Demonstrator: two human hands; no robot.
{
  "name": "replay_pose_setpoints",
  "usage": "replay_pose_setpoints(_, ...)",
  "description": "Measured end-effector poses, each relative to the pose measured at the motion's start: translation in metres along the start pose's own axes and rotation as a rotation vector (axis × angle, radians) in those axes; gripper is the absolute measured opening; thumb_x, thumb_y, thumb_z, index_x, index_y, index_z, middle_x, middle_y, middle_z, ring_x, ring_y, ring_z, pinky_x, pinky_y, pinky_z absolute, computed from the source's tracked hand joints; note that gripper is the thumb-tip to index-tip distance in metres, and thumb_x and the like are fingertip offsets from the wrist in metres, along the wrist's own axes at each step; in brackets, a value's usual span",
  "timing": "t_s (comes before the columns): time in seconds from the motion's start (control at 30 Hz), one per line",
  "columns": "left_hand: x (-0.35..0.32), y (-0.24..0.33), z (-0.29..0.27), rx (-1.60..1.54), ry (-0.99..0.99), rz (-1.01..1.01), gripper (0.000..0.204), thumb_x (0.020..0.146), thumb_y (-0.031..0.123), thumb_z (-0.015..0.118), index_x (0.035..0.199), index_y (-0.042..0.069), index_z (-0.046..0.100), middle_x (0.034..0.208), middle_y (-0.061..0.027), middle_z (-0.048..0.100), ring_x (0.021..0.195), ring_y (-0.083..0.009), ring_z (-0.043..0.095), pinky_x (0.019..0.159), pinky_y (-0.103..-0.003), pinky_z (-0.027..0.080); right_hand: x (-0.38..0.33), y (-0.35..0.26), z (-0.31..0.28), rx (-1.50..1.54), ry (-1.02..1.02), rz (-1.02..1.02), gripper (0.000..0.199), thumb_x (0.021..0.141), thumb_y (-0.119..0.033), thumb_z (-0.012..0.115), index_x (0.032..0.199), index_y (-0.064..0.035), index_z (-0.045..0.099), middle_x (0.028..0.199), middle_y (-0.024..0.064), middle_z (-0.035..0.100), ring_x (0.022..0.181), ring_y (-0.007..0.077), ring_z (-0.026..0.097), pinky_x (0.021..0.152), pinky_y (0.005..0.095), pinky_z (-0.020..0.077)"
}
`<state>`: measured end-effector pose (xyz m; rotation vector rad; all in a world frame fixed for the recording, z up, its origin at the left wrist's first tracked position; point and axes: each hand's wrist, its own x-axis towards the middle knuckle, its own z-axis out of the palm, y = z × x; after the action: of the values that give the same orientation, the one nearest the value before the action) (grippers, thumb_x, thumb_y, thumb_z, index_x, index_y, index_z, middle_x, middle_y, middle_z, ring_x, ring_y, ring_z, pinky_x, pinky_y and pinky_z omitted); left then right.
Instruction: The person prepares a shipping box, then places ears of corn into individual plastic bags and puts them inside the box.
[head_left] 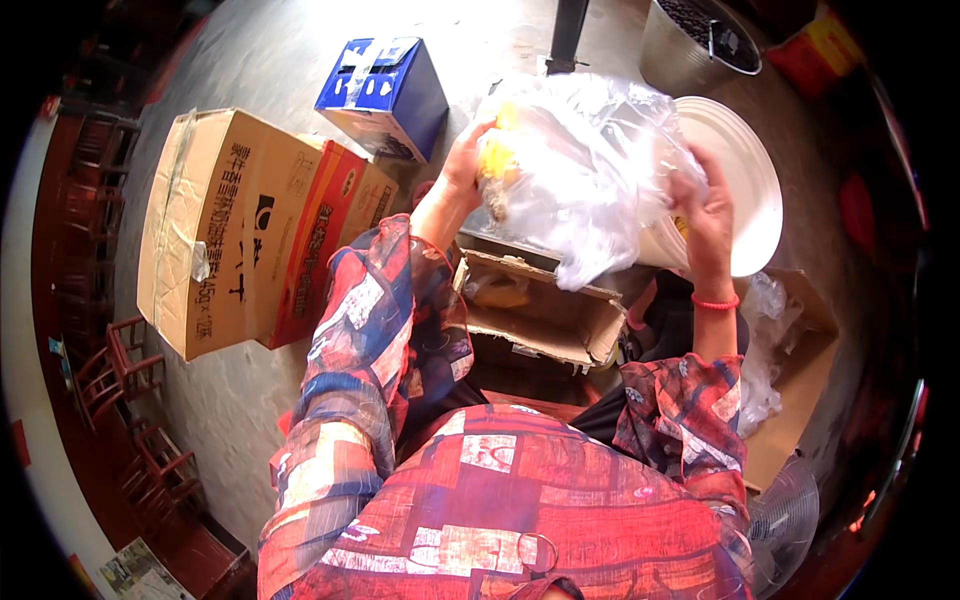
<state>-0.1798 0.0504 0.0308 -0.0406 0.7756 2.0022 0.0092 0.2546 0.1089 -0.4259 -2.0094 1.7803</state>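
Observation:
Both my hands hold up a clear plastic bag [585,170] over an open cardboard box [540,310] in front of me. My left hand [470,165] grips the bag's left edge, where something yellow [497,155] shows through the plastic. My right hand [705,205] grips the bag's right side, in front of a white bucket [745,190]. A red band circles my right wrist. What else is inside the bag is too blurred to tell.
A large brown and red carton [250,230] lies on the concrete floor at left, with a blue box [385,95] behind it. A metal pail [690,45] stands at the back right. Crumpled plastic [765,340] lies on flattened cardboard at right. Wooden chairs [120,370] line the left.

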Motion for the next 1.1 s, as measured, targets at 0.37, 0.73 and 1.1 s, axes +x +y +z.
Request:
replay_pose_setpoints(0.37, 0.012, -0.003, -0.022, 0.042, 0.135, 0.137, 0.035, 0.088, 0.035, 0.045, 0.098, 0.002, 0.054, 0.075, -0.0057, 0.059, 0.06, -0.0161, 0.058, 0.052, -0.029, 0.05, -0.01, -0.009, 0.014, 0.052, 0.191, -0.323, 0.022, 0.087, 0.005, 0.045, 0.107, -0.0006, 0.053, 0.097, 0.0045, 0.056, 0.08, 0.009, 0.052, 0.076, 0.021, 0.0418)
replay_pose_setpoints(0.73, 0.034, -0.017, -0.046, 0.026, 0.167, -0.014, 0.031, 0.087, 0.024, 0.037, 0.092, 0.002, 0.057, 0.079, -0.0088, 0.063, 0.064, -0.0212, 0.062, 0.056, -0.037, 0.053, -0.004, 0.008, 0.012, 0.35, -0.154, -0.022, 0.017, 0.082, -0.006, 0.053, 0.099, -0.001, 0.054, 0.087, 0.0055, 0.058, 0.082, 0.0128, 0.053, 0.08, 0.0251, 0.0408)
replay_pose_setpoints(1.1, 0.05, -0.04, -0.058, -0.01, -0.035, 0.038, 0.035, 0.089, 0.019, 0.04, 0.115, -0.003, 0.047, 0.104, -0.0156, 0.059, 0.087, -0.0244, 0.061, 0.076, -0.037, 0.052, -0.015, 0.01, 0.083, -0.767, -0.174, -0.438, 0.046, 0.063, -0.031, 0.074, 0.098, -0.0064, 0.056, 0.082, 0.0065, 0.058, 0.072, 0.0206, 0.052, 0.071, 0.0325, 0.034)
